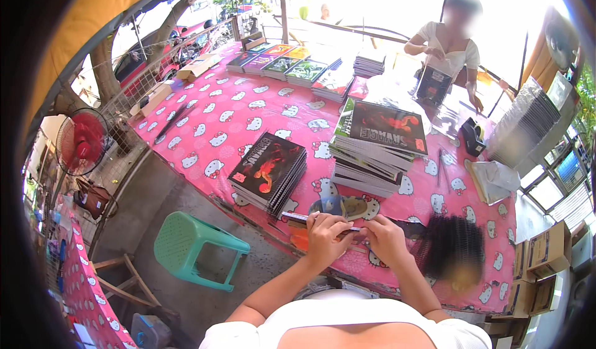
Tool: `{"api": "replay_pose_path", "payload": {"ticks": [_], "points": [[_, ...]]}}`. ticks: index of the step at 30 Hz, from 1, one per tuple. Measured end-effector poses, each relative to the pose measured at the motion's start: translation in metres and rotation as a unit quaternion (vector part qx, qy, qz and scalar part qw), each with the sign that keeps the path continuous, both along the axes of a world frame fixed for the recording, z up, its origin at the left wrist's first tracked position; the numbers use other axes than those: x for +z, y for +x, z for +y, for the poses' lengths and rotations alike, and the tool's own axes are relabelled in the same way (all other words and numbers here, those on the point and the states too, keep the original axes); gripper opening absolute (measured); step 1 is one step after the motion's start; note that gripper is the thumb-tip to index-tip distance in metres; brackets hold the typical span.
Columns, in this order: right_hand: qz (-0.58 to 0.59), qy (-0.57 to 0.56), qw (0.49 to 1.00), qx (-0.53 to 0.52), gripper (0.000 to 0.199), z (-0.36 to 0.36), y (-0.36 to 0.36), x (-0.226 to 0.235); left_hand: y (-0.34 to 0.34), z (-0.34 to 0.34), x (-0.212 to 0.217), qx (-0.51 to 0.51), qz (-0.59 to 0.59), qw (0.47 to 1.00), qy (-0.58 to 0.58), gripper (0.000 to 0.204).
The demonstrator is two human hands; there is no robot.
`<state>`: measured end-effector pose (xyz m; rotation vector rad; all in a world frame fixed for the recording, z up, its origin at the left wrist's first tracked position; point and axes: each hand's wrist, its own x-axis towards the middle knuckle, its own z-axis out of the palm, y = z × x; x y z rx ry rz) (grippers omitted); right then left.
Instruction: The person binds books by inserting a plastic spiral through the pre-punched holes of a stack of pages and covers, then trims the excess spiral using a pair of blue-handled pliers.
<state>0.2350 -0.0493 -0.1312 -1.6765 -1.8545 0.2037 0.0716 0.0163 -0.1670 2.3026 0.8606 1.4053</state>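
Near the table's front edge I hold a thin notebook (294, 217) almost edge-on, its pale page edges showing. My left hand (327, 240) is closed around it. The fingers of my right hand (386, 242) pinch at its right end; whether a coil is also between them is hidden. A heap of black binding coils (450, 246) lies just right of my right hand. Beyond my left hand stands a stack of coil-bound notebooks (268, 170) with dark covers and a red figure. A taller, uneven stack of notebooks (379, 141) rises farther back.
Pink cartoon-print cloth (205, 129) covers the table. Rows of notebooks (279, 63) lie at the far side. Across the table, a person (450, 51) handles a dark notebook (433, 85). A black tape dispenser (473, 137) sits right, a green stool (192, 243) left, cardboard boxes (543, 250) lower right.
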Motion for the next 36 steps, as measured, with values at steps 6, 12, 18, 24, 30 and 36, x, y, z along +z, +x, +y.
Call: {"api": "replay_pose_path", "payload": {"ticks": [6,12,18,24,30,36], "points": [[0.019,0.008,1.000,-0.015,0.021,0.002,-0.013,-0.003,-0.011,0.000,0.003,0.002,-0.005,1.000,-0.004,0.022],[0.018,0.040,0.998,-0.041,0.018,0.001,-0.016,0.001,-0.006,0.004,0.019,-0.028,0.034,0.999,-0.016,0.019],[-0.013,0.124,0.984,-0.123,0.048,-0.021,-0.023,0.012,0.008,-0.005,0.050,-0.093,0.168,0.981,-0.040,0.049],[0.004,0.190,0.938,-0.289,0.049,-0.116,-0.022,0.015,0.050,-0.046,0.081,-0.289,0.174,0.941,0.038,0.056],[0.044,0.171,0.866,-0.467,0.034,-0.198,-0.074,0.001,0.060,-0.091,0.074,-0.451,0.209,0.867,0.041,0.053],[0.055,0.133,0.849,-0.508,0.033,-0.230,-0.092,-0.013,0.065,-0.112,0.059,-0.506,0.236,0.830,-0.004,0.053]]}}
